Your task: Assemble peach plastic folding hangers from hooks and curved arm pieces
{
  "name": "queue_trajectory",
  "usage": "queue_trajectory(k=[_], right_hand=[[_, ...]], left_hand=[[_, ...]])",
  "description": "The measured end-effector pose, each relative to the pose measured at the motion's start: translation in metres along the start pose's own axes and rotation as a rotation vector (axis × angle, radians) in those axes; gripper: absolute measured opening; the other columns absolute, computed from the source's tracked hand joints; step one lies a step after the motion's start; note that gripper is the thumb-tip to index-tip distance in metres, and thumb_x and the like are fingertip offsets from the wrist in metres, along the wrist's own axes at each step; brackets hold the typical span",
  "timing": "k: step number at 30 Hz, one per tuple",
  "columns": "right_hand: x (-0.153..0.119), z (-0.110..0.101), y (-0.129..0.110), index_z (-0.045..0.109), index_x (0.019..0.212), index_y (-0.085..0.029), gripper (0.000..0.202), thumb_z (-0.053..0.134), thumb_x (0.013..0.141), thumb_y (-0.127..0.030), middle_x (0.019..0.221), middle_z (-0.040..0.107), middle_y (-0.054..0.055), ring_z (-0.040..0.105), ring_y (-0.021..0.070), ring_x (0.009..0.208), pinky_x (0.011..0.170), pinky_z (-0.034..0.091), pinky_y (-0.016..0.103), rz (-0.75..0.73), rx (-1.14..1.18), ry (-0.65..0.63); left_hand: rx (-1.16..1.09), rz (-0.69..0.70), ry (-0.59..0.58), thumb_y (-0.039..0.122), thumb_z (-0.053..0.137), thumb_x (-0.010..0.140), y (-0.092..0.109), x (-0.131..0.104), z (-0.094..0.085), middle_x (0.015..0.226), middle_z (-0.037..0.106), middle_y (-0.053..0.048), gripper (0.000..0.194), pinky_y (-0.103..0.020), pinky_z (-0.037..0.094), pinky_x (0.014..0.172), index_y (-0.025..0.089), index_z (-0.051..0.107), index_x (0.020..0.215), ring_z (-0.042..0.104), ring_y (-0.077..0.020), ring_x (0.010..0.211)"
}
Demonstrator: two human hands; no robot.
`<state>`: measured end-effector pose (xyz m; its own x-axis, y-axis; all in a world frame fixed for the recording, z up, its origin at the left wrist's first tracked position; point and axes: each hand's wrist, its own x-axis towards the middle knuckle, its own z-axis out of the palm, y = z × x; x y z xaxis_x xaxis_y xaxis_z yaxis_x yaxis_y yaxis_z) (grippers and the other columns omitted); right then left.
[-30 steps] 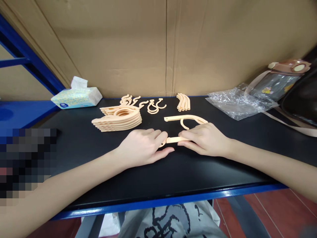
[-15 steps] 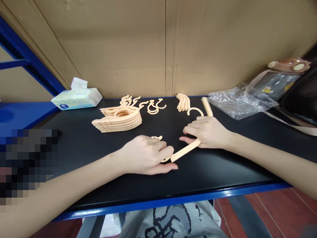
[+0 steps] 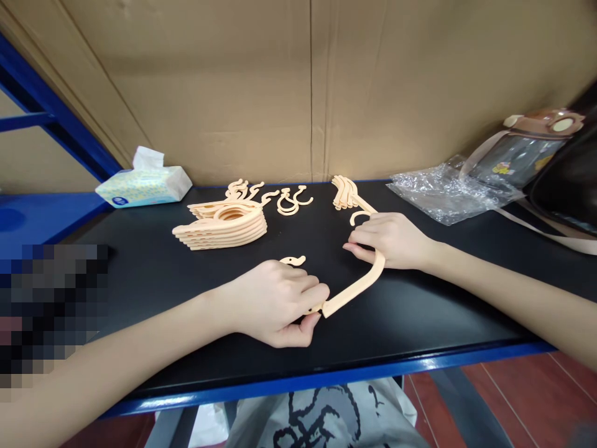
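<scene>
My left hand (image 3: 284, 302) is closed, thumb and forefinger pinching a small peach plastic piece (image 3: 317, 307) with a hole in it. Another holed, curved end (image 3: 293, 261) shows beyond its knuckles; I cannot tell whether both belong to one piece. My right hand (image 3: 392, 239) grips a peach plastic hanger arm (image 3: 354, 287) by its bend. The arm's near end meets the piece at my left fingertips. Past the right hand a straight peach strip (image 3: 364, 204) sticks out, and a curved hook (image 3: 356, 218) shows beside it, partly hidden by that hand.
Stacked peach hanger parts (image 3: 224, 233) stand at back left, with loose hooks (image 3: 295, 200) beside them. A bundle of hanger arms (image 3: 343, 191) lies at the back. Around the table are a tissue pack (image 3: 144, 185), clear plastic bag (image 3: 448, 193) and bottle (image 3: 517, 155).
The hanger arm has turned, its far part swinging left and its near end coming slightly toward me. My left thumb has drawn in to a pinch. The right hand has shifted slightly up.
</scene>
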<state>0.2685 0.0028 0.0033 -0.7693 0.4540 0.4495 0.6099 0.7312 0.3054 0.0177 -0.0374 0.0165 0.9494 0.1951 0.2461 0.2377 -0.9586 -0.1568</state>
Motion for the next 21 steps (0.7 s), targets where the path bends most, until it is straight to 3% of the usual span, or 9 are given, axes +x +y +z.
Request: queue_trajectory(k=[6, 10, 14, 17, 21], right_hand=[[0.0, 0.001, -0.004, 0.062, 0.064, -0.018, 0.039, 0.041, 0.092, -0.033, 0.053, 0.054, -0.002, 0.046, 0.0098, 0.05, 0.053, 0.03, 0.025, 0.023, 0.039, -0.011], [0.0, 0.0, -0.008, 0.063, 0.069, -0.017, 0.034, 0.042, 0.092, -0.031, 0.055, 0.056, -0.002, 0.048, 0.0096, 0.052, 0.054, 0.031, 0.024, 0.042, 0.093, -0.006], [-0.001, 0.002, -0.007, 0.063, 0.073, -0.018, 0.032, 0.042, 0.092, -0.032, 0.055, 0.056, -0.001, 0.05, 0.0101, 0.052, 0.054, 0.031, 0.024, 0.081, 0.064, -0.003], [-0.003, 0.005, -0.003, 0.063, 0.076, -0.018, 0.029, 0.042, 0.091, -0.033, 0.057, 0.057, -0.001, 0.052, 0.0105, 0.052, 0.055, 0.031, 0.024, 0.147, 0.041, -0.033], [-0.004, 0.009, 0.001, 0.061, 0.09, -0.018, 0.023, 0.045, 0.089, -0.035, 0.058, 0.058, -0.003, 0.051, 0.0097, 0.05, 0.055, 0.032, 0.023, 0.243, 0.052, -0.042]], left_hand=[[-0.03, -0.021, -0.016, 0.015, 0.036, 0.074, 0.002, 0.001, -0.004, 0.06, 0.051, 0.001, 0.011, -0.026, 0.035, 0.049, 0.018, 0.044, 0.067, 0.044, -0.0133, 0.052], [-0.079, -0.021, 0.018, 0.014, 0.036, 0.072, 0.004, 0.002, -0.007, 0.066, 0.053, -0.003, 0.012, -0.031, 0.042, 0.061, 0.017, 0.047, 0.07, 0.046, -0.0171, 0.062], [-0.122, -0.015, 0.023, 0.014, 0.037, 0.078, 0.003, 0.002, -0.005, 0.095, 0.059, -0.009, 0.019, -0.038, 0.043, 0.084, 0.013, 0.055, 0.086, 0.05, -0.0237, 0.093], [-0.111, -0.084, 0.0, 0.011, 0.037, 0.082, 0.0, 0.001, -0.001, 0.122, 0.052, -0.011, 0.025, -0.04, 0.037, 0.098, 0.012, 0.055, 0.1, 0.04, -0.027, 0.117], [-0.092, -0.206, -0.056, 0.004, 0.036, 0.085, -0.007, -0.002, 0.008, 0.135, 0.041, -0.011, 0.034, -0.039, 0.035, 0.102, 0.014, 0.053, 0.112, 0.032, -0.0255, 0.128]])
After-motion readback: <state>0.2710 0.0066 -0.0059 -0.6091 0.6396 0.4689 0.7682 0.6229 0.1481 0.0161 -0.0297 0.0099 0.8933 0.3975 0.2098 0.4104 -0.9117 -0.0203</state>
